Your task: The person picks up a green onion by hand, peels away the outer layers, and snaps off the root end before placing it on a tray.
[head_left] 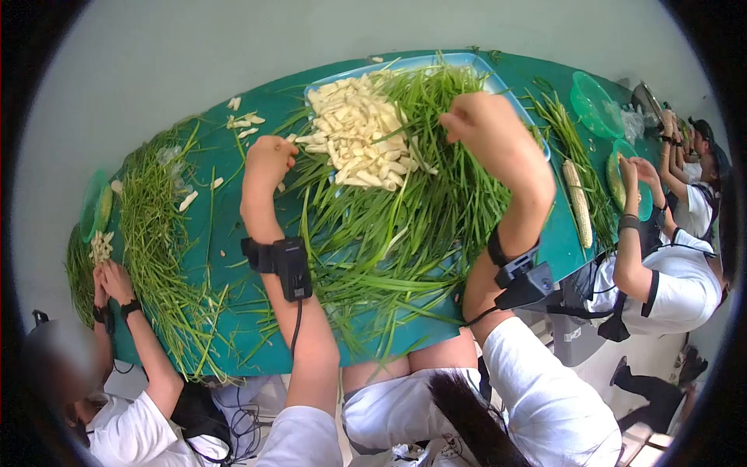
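My left hand (268, 159) is closed in a fist over the left edge of a big heap of green stalks (405, 210) on the green table (241, 311). Whatever it grips is hidden inside the fist. My right hand (475, 117) is also curled shut, above the stalks near the blue tray (475, 62). A mound of pale cut pieces (358, 132) lies between my hands on that tray. Black wrist devices sit on both my forearms.
A person at the left (117, 284) handles pale pieces beside another pile of green stalks (156, 241). People at the right (661, 272) work near green baskets (595, 101). A corn cob (577, 201) lies by the right table edge. Loose pale pieces (243, 121) are scattered at the back.
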Demonstrator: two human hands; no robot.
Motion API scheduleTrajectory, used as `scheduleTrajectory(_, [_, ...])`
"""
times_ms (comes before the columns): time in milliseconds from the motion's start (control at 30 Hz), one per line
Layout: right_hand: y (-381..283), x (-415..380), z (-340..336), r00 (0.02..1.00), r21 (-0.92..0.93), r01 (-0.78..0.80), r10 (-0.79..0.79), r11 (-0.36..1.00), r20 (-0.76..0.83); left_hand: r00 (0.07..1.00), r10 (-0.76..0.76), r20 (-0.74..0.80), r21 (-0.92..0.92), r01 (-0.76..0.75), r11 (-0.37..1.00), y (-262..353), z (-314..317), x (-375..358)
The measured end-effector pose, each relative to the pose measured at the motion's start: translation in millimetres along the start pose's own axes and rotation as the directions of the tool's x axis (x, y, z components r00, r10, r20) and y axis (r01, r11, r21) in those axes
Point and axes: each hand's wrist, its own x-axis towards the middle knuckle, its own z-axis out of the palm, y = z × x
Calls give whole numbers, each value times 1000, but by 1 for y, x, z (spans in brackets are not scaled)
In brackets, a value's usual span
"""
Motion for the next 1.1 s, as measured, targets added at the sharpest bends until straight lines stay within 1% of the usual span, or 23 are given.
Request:
scheduleTrajectory(67, [-2, 4, 11, 994, -7, 87, -87, 996, 60, 1000, 19, -17, -17, -19, 1000, 2, 0, 1])
scheduleTrajectory(133, [-16, 2, 16, 987, -7, 152, -152, 988, 61, 967, 119, -226, -29, -128, 991, 6, 1, -2])
scheduleTrajectory(167, [-22, -1, 18, 980, 34, 177, -180, 984, 81, 920, 237, -312, -60, -268, 962, 10, 1, -4])
scheduleTrajectory(200, [-25, -6, 21, 983, 31, 158, -161, 987, 92, 950, 180, -255, -80, -206, 975, 11, -4, -6])
scheduleTrajectory(267, [-35, -12, 26, 959, 108, 282, -283, 953, 1, 950, 134, -282, -133, -177, 975, 16, -4, -14])
scheduleTrajectory(300, [-37, -13, 28, 959, 115, 280, -284, 953, 18, 948, 137, -288, -132, -181, 975, 18, -4, -15])
scheduleTrajectory(367, [-41, -14, 29, 956, 119, 290, -294, 950, 17, 959, 95, -265, -147, -138, 979, 20, -4, -17])
scheduleTrajectory(433, [-44, -13, 28, 951, 119, 307, -310, 944, 9, 958, 107, -268, -141, -149, 979, 16, -2, -15])
scheduleTrajectory(467, [-44, -14, 28, 960, 103, 272, -277, 957, 40, 958, 117, -261, -141, -158, 977, 19, -1, -16])
scheduleTrajectory(500, [-43, -14, 28, 967, 86, 237, -243, 968, 72, 965, 105, -239, -118, -136, 984, 21, -2, -17])
scheduleTrajectory(533, [-42, -14, 29, 966, 88, 240, -247, 967, 75, 965, 101, -241, -118, -132, 984, 22, -2, -18])
scheduleTrajectory(600, [-38, -7, 30, 961, 71, 263, -267, 962, 65, 954, 137, -266, -152, -182, 971, 24, -4, -15])
scheduleTrajectory(633, [-40, -7, 29, 964, 58, 231, -236, 971, 123, 954, 128, -270, -154, -174, 973, 23, -5, -17])
scheduleTrajectory(667, [-41, -6, 28, 962, 61, 236, -242, 970, 127, 954, 139, -265, -147, -182, 972, 24, -7, -17])
scheduleTrajectory(733, [-44, -7, 27, 966, 41, 196, -200, 980, 162, 953, 151, -263, -139, -193, 971, 24, -8, -18])
scheduleTrajectory(833, [-43, -7, 29, 966, 60, 209, -216, 976, 144, 954, 145, -263, -162, -192, 968, 24, -9, -18])
scheduleTrajectory(967, [-46, -8, 28, 961, 41, 222, -226, 974, 160, 968, 117, -223, -173, -157, 972, 25, -12, -21])
scheduleTrajectory(1033, [-45, -8, 30, 963, 33, 234, -237, 972, 130, 970, 113, -213, -170, -151, 974, 27, -12, -23])
scheduleTrajectory(1100, [-42, -7, 33, 962, 32, 247, -249, 968, 113, 976, 135, -169, -155, -161, 975, 27, -12, -23])
